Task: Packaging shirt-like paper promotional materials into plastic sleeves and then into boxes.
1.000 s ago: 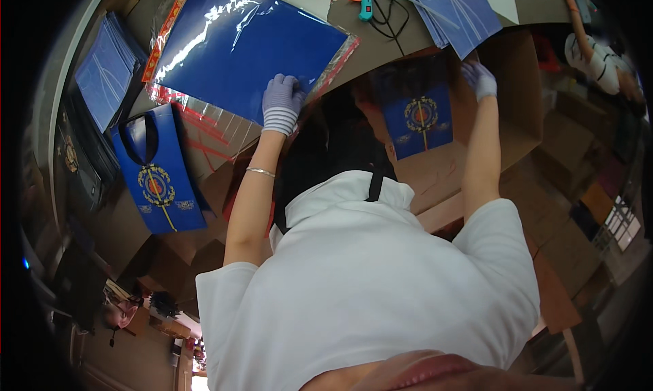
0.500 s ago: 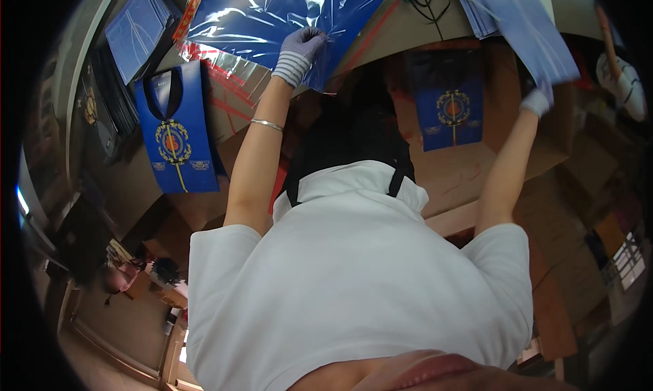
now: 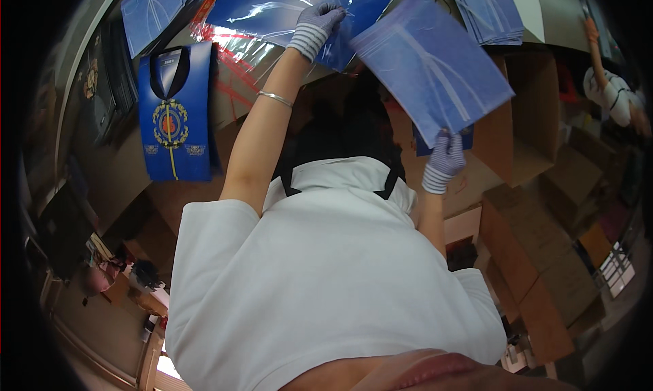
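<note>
This is a packing workshop or stockroom. Brown cardboard boxes (image 3: 544,282) crowd the floor, stacks of folded blue cloth (image 3: 153,13) and clear plastic bags (image 3: 238,47) cover the worktop (image 3: 122,180), and a finished blue garment (image 3: 173,119) lies flat.

Brown work table (image 3: 238,98) carries a clear plastic sleeve with blue sheet (image 3: 272,10), a blue embroidered garment (image 3: 173,119), and blue folded stacks (image 3: 153,10) at its left and far edges.
</note>
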